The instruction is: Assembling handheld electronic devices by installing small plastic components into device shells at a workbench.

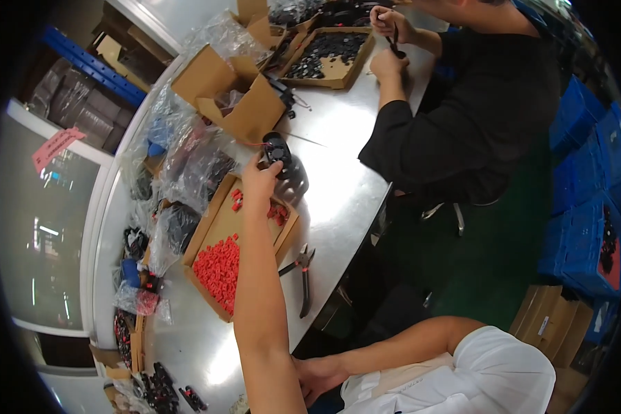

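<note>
Stretched out far over the table, my left hand (261,181) closes its fingers on a black oval plastic part (277,153) with rounded shapes on its face. A thin red wire comes out beside it. Below that hand is a shallow cardboard tray (201,243) with a heap of small red plastic pieces (217,270); my left forearm covers part of it. My right hand (319,376) is drawn in close to my body, against my left arm near the elbow. Its fingertips are hidden behind that arm, so whether it holds anything does not show.
Pliers (306,279) lie near the table edge. An open cardboard box (245,103) stands beyond my left hand, with plastic bags (193,165) along the left. A co-worker in black (462,103) handles a dark piece beside a tray of black parts (328,58). Blue crates (579,234) stand right.
</note>
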